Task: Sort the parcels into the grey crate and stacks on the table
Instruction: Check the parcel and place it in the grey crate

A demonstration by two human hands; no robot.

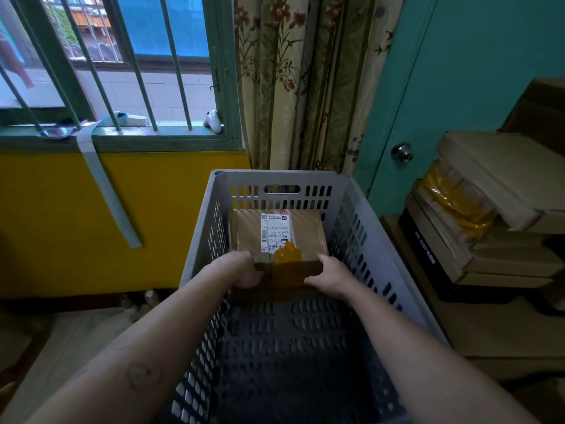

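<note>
Brown cardboard parcel point(276, 237) at frame centre, inside far end of grey crate point(305, 179), gripped at near corners by left hand point(244, 270) and right hand point(330, 275); stacked boxes point(489, 209) at right edge.

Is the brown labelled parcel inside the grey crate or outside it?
Inside: the parcel sits between the grey crate walls at its far end, left hand and right hand gripping its near edge.
</note>
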